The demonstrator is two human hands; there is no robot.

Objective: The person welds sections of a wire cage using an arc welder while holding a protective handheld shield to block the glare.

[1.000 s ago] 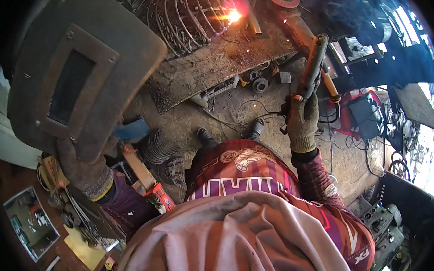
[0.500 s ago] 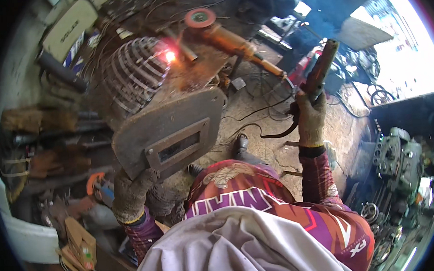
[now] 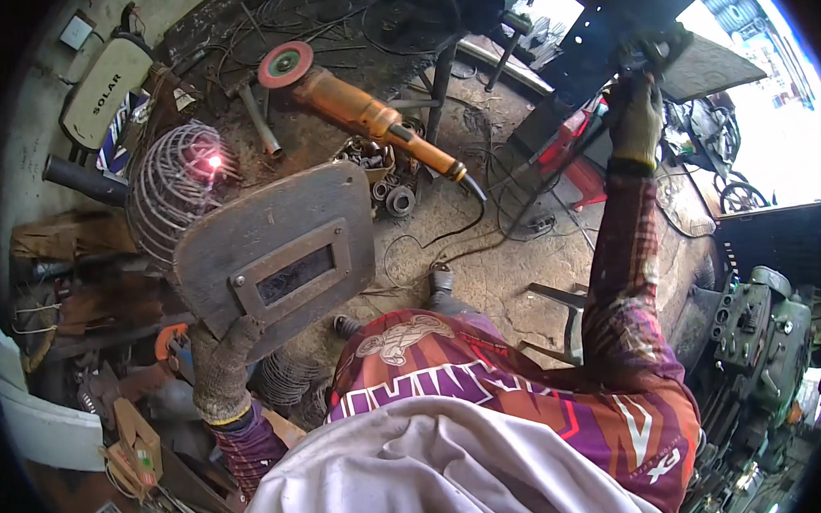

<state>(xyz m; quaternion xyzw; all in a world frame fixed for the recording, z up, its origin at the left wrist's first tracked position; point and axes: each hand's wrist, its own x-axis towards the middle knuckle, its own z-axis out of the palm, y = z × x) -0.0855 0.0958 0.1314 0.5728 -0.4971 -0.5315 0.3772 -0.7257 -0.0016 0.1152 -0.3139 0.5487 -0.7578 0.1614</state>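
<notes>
My gloved left hand (image 3: 223, 367) is closed on the lower edge of a grey welding hand shield (image 3: 343, 204) with a dark framed window. Partly behind the shield stands a round cage of bent metal rods (image 3: 161, 191), with a glowing red-hot spot on it. My gloved right hand (image 3: 638, 119) is stretched out to the far right, closed round the welding electrode holder, whose dark shape blends into the dark things behind. A cable trails from that hand down toward the floor.
An orange angle grinder (image 3: 352, 106) lies on the dark metal worktable near a hammer-like steel tool (image 3: 259, 120). Metal rings (image 3: 398, 199) sit by the table's edge. A red object (image 3: 567, 146) stands below my right arm. Green machinery (image 3: 758, 326) is at right.
My right hand has moved up and farther right with the electrode holder. The shield has shifted left and slightly down. The cage's glow has shrunk, and the smoke has thinned.
</notes>
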